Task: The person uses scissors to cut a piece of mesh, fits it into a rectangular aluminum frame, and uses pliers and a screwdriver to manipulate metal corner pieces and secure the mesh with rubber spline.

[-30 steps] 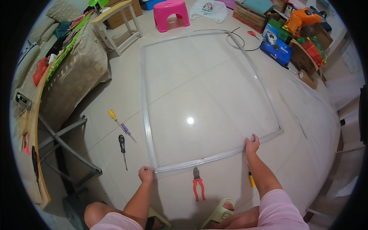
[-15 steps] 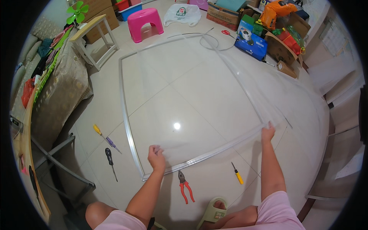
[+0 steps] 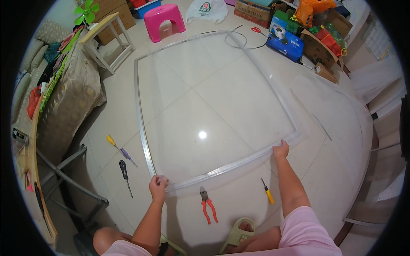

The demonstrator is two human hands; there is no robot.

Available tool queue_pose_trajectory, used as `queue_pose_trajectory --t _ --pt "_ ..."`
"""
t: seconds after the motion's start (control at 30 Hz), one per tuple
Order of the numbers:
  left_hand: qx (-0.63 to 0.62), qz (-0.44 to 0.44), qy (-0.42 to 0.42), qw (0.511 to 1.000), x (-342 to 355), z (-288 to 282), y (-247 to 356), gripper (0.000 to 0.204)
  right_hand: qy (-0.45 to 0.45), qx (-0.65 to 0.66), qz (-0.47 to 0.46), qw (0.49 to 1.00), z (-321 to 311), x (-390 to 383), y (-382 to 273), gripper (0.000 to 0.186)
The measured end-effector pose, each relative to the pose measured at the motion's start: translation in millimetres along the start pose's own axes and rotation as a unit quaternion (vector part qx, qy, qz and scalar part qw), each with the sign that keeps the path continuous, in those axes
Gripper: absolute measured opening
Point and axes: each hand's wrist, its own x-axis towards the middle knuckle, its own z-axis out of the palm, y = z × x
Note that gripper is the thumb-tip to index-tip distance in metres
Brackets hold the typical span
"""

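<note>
A large silver metal frame [image 3: 146,151] lies flat on the tiled floor. A thin see-through mesh sheet [image 3: 239,111] is spread over it, its near edge hanging past the frame's near bar. My left hand [image 3: 158,188] is closed on the sheet's edge at the near left corner. Toward the near right corner, my right hand [image 3: 281,152] pinches the same edge. Red-handled pliers [image 3: 207,207] rest on the floor between my arms, just short of the frame. A yellow-handled screwdriver [image 3: 267,192] lies beside my right forearm.
Left of the frame lie a black-handled screwdriver [image 3: 124,173], a yellow one [image 3: 112,141] and a purple one [image 3: 126,153]. A pink stool [image 3: 164,19] and a white plastic bag [image 3: 206,12] stand beyond. Scissors [image 3: 256,30], a cord loop [image 3: 235,39] and boxes [image 3: 252,16] are far right.
Both hands have moved left with the sheet, the left one reaching the near left corner. The sheet's near edge has come over the near bar, and its right side has pulled in.
</note>
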Motion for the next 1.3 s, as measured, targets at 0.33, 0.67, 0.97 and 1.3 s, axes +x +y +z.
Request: queue_pose_trajectory --t 0.33,0.67,0.97,1.3 --pt "-0.071 -0.006 -0.006 0.997 62.8 39.3 24.7 0.044 0.041 -0.073 -0.288 0.954 -23.1 -55.8 -118.5 0.047" --pt "-0.101 0.017 0.001 0.995 20.9 28.3 61.3 0.049 -0.273 -0.245 -0.384 0.847 144.3 -295.1 -329.9 0.070" --pt "-0.343 -0.072 0.042 0.936 87.3 52.0 -42.5 0.033 -0.136 -0.117 -0.636 0.750 200.8 -388.9 -400.5 0.042" --pt "-0.085 -0.181 -0.198 0.959 105.4 -62.8 -96.4 0.020 -0.297 0.169 -0.313 0.887 162.8 -353.7 -264.9 0.017"
